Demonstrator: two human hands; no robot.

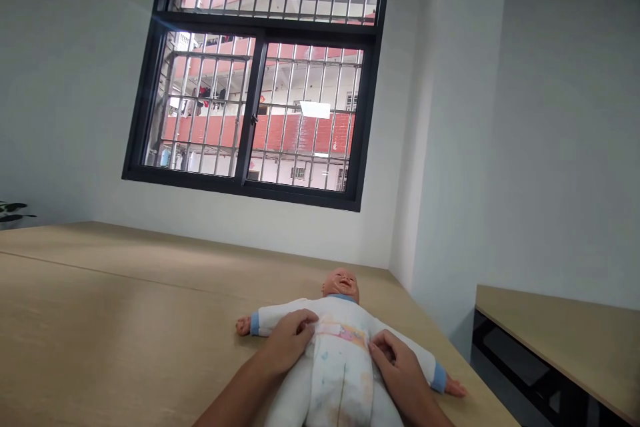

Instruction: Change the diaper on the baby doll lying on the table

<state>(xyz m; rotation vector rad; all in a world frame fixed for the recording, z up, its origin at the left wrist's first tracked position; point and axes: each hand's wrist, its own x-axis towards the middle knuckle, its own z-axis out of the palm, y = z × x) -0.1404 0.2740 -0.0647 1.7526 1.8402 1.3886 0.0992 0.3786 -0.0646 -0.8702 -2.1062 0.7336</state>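
Observation:
A baby doll [341,285] lies on its back on the wooden table [125,320], arms spread, in a white long-sleeved top with blue cuffs and collar. Around its waist is a white diaper [342,373] with a coloured band across the front. My left hand [293,340] is at the diaper's left edge, fingers curled and pressed together by the waist. At the right edge of the waist is my right hand [397,360], its fingers bent in a pinch. What the fingertips of either hand hold is too small to make out.
A barred window [250,113] is in the wall behind the table. To the right, past the table's edge, stands another wooden-topped table [560,340] with a dark frame. Plant leaves [14,212] show at the far left.

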